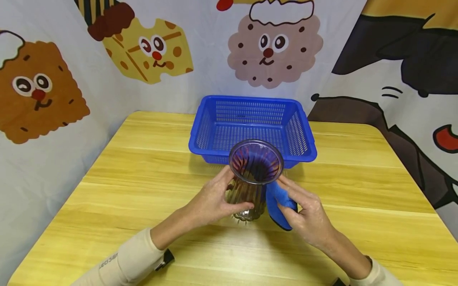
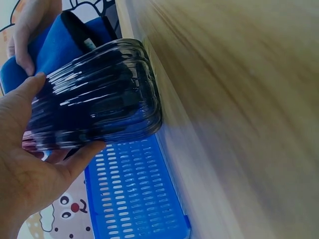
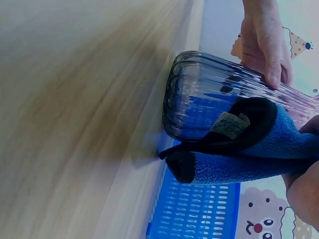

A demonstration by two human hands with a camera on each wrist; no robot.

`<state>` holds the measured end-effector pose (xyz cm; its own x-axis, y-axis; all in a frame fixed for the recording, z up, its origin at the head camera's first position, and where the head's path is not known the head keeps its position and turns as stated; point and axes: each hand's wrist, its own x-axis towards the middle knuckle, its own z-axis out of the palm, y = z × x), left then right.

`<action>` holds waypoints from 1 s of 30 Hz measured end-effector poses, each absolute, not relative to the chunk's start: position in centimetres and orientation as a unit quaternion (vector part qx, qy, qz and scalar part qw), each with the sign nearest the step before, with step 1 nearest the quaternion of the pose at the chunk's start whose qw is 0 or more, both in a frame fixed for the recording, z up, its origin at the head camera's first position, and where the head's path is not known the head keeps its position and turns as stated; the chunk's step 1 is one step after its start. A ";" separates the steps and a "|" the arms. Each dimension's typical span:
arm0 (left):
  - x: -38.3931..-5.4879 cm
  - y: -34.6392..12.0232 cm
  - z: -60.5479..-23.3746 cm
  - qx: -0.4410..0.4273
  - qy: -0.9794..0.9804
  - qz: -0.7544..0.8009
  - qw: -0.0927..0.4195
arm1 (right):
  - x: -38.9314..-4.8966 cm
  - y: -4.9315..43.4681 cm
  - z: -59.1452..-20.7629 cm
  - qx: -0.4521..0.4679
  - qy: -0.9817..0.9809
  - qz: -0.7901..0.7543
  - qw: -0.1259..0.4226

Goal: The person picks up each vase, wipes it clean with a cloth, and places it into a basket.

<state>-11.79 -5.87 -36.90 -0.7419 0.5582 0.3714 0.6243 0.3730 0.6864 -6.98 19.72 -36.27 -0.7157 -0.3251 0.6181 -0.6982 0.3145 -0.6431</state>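
Observation:
A ribbed glass vase (image 1: 247,198) with a flared, purple-tinted rim stands upright over the table, slightly tilted in the head view. My left hand (image 1: 211,198) grips it from the left, thumb across the near side and fingers behind. In my right hand (image 1: 309,214) a folded blue cloth (image 1: 279,202) with dark edging is pinched, held against the vase's right side. The right wrist view shows a pale tag on the cloth (image 3: 269,144) beside the clear vase (image 3: 199,99). Whether the vase's base touches the table is hard to tell.
Behind the vase, a blue perforated plastic basket (image 1: 250,133) sits on the wood-grain table (image 1: 143,159). A cloth backdrop (image 1: 207,51) with cartoon food faces hangs around the table's far side and both flanks.

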 end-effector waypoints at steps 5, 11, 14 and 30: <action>-11.8 -6.0 -37.0 -0.362 -0.820 -0.440 0.042 | -6.9 19.8 -36.2 0.327 -0.792 0.480 0.188; -11.8 -6.2 -37.1 -0.365 -0.816 -0.446 0.049 | -6.8 19.7 -36.3 0.338 -0.794 0.473 0.177; -11.9 -6.2 -37.2 -0.364 -0.815 -0.448 0.049 | -6.8 19.6 -36.4 0.344 -0.796 0.466 0.178; -11.9 -6.0 -37.2 -0.364 -0.817 -0.445 0.055 | -6.6 19.8 -37.0 0.338 -0.801 0.455 0.193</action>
<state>-11.92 -5.96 -37.18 -0.7295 0.5453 0.4129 0.6427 0.3399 0.6866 -6.59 19.82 -36.98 -0.6968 -0.3668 0.6163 -0.7173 0.3577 -0.5980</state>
